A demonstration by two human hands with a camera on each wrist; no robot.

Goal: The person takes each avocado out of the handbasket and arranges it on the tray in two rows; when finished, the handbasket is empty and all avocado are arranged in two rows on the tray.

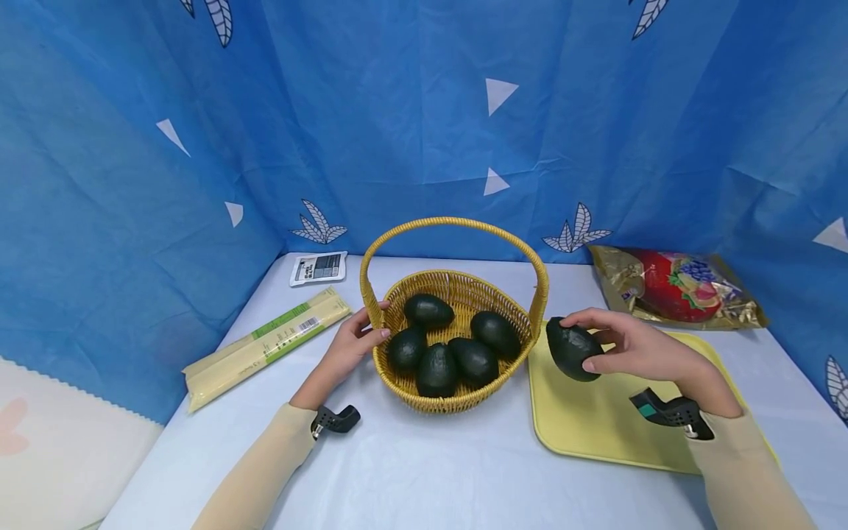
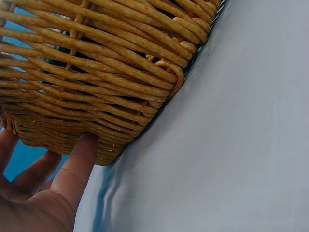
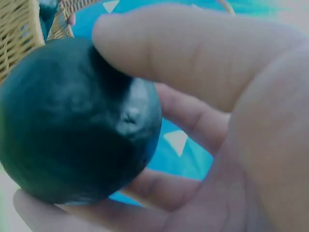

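My right hand holds a dark green avocado above the left part of a yellow tray. In the right wrist view the thumb lies over the avocado and the fingers curl beneath it. A golden wicker basket with a tall arched handle stands left of the tray. Several dark avocados lie inside. My left hand grips the basket's left side at the foot of the handle. In the left wrist view, its thumb lies against the woven wall.
At the left lies a long pale-yellow and green packet, with a small white pouch behind it. A gold and red bag with fruit pictures lies at the back right. Blue patterned cloth hangs behind the white table.
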